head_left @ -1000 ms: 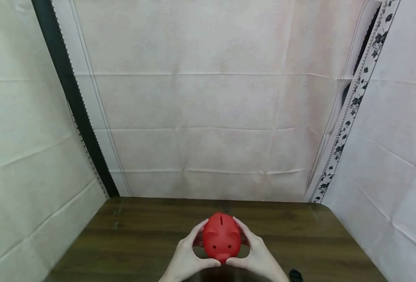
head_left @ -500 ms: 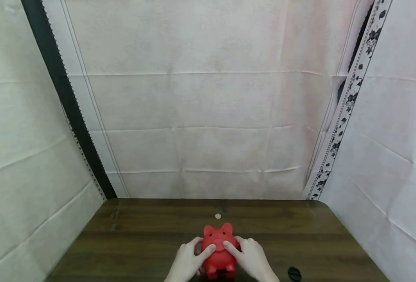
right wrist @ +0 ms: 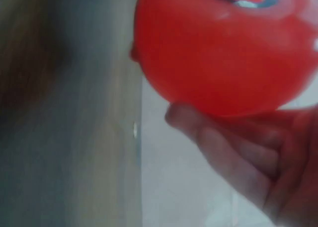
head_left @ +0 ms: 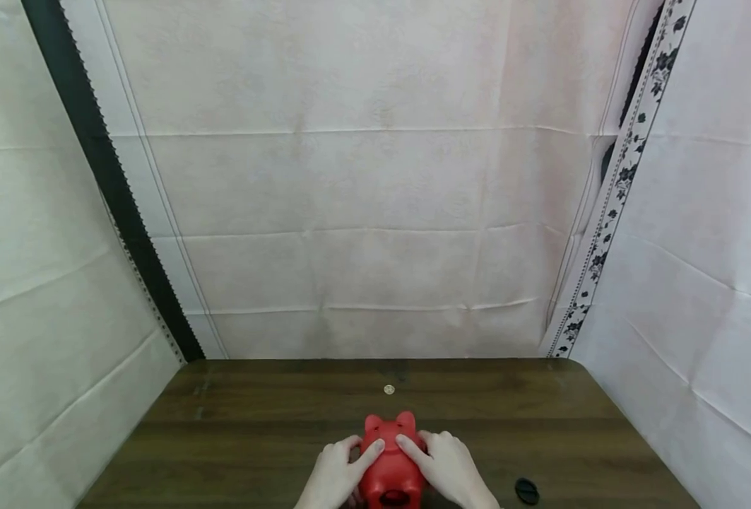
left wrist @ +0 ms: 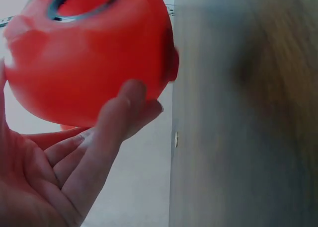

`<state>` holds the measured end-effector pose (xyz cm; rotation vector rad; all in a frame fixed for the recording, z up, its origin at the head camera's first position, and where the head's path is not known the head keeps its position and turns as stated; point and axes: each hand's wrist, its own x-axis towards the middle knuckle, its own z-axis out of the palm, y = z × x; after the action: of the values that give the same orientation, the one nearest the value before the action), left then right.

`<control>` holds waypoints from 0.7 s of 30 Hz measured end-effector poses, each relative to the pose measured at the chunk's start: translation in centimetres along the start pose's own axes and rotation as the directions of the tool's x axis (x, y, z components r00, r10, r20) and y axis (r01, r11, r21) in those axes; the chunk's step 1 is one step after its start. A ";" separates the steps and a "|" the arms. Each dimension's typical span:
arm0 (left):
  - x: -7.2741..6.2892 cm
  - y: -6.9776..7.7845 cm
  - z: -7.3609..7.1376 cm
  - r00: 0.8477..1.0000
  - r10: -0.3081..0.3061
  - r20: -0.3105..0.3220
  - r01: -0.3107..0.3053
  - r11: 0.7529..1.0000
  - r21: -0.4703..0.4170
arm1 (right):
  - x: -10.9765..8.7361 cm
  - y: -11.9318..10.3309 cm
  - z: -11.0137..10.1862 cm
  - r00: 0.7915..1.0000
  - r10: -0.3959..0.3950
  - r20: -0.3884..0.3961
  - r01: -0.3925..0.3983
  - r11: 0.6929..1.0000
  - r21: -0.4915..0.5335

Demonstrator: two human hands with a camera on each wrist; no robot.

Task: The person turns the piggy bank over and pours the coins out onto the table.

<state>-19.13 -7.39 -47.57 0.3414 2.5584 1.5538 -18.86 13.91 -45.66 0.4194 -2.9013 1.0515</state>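
Both hands hold a red piggy bank (head_left: 393, 470) low in the head view, tipped back with its ears away from the person and its belly up. My left hand (head_left: 337, 470) grips its left side, thumb across the front. From the other side my right hand (head_left: 449, 468) grips it the same way. A dark-rimmed round opening (left wrist: 84, 3) shows in the bank's underside in the left wrist view. In the right wrist view the fingers (right wrist: 218, 142) lie along the curved red body. A small coin (head_left: 389, 389) lies on the table beyond the bank.
A round black plug (head_left: 526, 491) lies on the brown wooden table (head_left: 254, 431), right of my right hand. Pale creased cloth (head_left: 362, 184) hangs behind the table and along both sides.
The piggy bank has turned from slot and snout facing the camera to tipped back, its underside opening now toward me. The coin, out of sight in the oldest frame, shows behind it.
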 end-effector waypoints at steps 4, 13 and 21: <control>0.3 0.2 -0.5 0.998 0.033 -0.052 -0.032 0.999 0.029 | 0.2 0.1 -0.3 0.999 -0.042 0.000 0.042 0.999 0.020; 0.0 0.3 -2.1 0.963 0.251 -0.093 -0.261 0.960 -0.105 | -0.3 0.3 -0.3 0.975 -0.208 -0.077 0.219 0.955 0.198; -0.3 0.5 -1.8 0.834 0.523 -0.176 -0.533 0.846 -0.008 | 0.0 0.8 0.2 0.771 -0.559 -0.305 0.620 0.768 0.161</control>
<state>-19.18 -8.79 -46.32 1.0325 2.6805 1.8915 -19.04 14.37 -46.25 1.0571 -2.1670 1.2350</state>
